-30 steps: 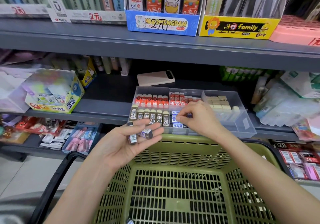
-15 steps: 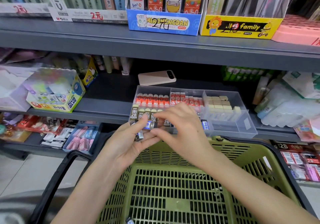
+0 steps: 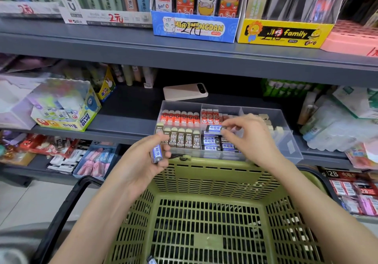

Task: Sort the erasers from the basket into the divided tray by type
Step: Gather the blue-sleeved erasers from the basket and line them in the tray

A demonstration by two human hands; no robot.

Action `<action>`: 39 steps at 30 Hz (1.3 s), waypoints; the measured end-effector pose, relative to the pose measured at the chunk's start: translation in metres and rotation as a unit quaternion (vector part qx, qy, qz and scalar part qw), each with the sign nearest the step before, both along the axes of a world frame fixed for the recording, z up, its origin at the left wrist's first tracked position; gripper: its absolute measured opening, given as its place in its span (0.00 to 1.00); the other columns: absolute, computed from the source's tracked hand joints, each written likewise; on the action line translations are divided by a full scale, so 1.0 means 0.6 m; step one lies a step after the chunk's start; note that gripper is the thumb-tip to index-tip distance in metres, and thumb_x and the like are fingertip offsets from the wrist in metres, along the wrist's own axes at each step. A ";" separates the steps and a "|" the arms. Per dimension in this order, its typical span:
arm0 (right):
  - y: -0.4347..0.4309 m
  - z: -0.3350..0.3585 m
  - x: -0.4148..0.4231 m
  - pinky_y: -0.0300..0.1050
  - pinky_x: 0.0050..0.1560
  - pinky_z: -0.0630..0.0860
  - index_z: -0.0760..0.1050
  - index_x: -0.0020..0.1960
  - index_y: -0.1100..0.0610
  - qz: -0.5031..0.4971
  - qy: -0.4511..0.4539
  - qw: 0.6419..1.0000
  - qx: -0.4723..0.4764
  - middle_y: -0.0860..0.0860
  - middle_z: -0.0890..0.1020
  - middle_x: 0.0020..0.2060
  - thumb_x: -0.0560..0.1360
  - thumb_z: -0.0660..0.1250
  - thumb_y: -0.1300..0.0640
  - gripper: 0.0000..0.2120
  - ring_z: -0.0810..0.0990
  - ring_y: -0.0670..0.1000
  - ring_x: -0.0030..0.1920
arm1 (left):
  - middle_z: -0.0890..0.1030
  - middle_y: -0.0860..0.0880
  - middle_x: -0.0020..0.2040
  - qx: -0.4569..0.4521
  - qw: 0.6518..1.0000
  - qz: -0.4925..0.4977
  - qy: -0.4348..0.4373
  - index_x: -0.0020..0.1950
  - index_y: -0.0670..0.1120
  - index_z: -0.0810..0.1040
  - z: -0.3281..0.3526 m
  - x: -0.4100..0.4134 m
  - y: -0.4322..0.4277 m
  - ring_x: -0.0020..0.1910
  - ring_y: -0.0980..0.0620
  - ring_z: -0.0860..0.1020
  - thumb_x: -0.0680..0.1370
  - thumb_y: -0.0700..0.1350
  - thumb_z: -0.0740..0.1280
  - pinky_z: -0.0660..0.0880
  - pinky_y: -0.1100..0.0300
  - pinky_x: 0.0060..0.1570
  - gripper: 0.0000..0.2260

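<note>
Right hand [image 3: 251, 139]: fingertips pinch a blue-sleeved eraser [image 3: 213, 128] over the divided tray's [image 3: 286, 145] front middle compartment.
Left hand [image 3: 141, 161], at 8 o'clock from it: fingers curled round a second blue eraser [image 3: 156, 153].
Green basket [image 3: 204, 180], 6 o'clock of the tray: stray eraser [image 3: 151, 260] on its floor.

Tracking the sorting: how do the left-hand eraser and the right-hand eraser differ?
Pose: left-hand eraser near upright, right-hand eraser level. Place: left-hand eraser by the basket rim, short of the tray; right-hand eraser over its blue row. Both have blue-and-white sleeves.
</note>
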State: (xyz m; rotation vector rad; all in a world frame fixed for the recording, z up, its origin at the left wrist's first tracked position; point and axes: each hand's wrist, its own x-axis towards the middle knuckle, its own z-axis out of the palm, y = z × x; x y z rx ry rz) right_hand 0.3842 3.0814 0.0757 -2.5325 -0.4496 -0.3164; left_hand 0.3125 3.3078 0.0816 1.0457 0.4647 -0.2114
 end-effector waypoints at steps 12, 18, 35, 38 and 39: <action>0.011 -0.039 0.027 0.43 0.50 0.61 0.82 0.51 0.46 0.007 0.003 0.997 -0.082 0.47 0.81 0.44 0.74 0.66 0.50 0.08 0.69 0.48 0.47 | 0.84 0.40 0.50 0.045 0.997 -0.047 -0.037 0.49 0.43 0.72 -0.001 -0.009 -0.003 0.51 0.44 0.83 0.81 0.42 0.59 0.77 0.53 0.48 0.05; 0.022 -0.021 -0.002 0.46 0.53 0.62 0.81 0.53 0.47 -0.010 -0.032 0.998 -0.058 0.45 0.80 0.46 0.74 0.66 0.46 0.11 0.72 0.50 0.51 | 0.84 0.48 0.49 0.112 0.992 -0.029 -0.057 0.49 0.47 0.83 -0.008 -0.002 -0.016 0.46 0.52 0.79 0.66 0.50 0.70 0.73 0.59 0.47 0.14; -0.002 0.003 -0.022 0.39 0.45 0.65 0.80 0.51 0.56 -0.075 -0.021 0.994 0.079 0.48 0.81 0.41 0.71 0.71 0.54 0.09 0.74 0.47 0.41 | 0.72 0.48 0.68 0.704 0.644 -0.089 -0.287 0.62 0.55 0.78 -0.042 0.045 -0.076 0.69 0.48 0.66 0.79 0.60 0.52 0.55 0.51 0.69 0.21; -0.009 -0.009 0.006 0.46 0.51 0.66 0.81 0.50 0.54 -0.087 -0.018 0.996 -0.004 0.50 0.82 0.45 0.72 0.70 0.51 0.10 0.76 0.51 0.45 | 0.62 0.43 0.75 0.761 0.567 -0.143 -0.282 0.64 0.58 0.77 -0.055 0.063 -0.085 0.76 0.42 0.55 0.78 0.63 0.51 0.39 0.42 0.73 0.22; -0.008 -0.013 0.013 0.47 0.53 0.65 0.81 0.50 0.53 -0.085 -0.022 0.996 -0.023 0.50 0.82 0.46 0.72 0.70 0.50 0.10 0.77 0.53 0.47 | 0.61 0.43 0.76 0.769 0.554 -0.153 -0.281 0.64 0.59 0.76 -0.059 0.068 -0.087 0.76 0.41 0.53 0.78 0.63 0.50 0.36 0.41 0.72 0.23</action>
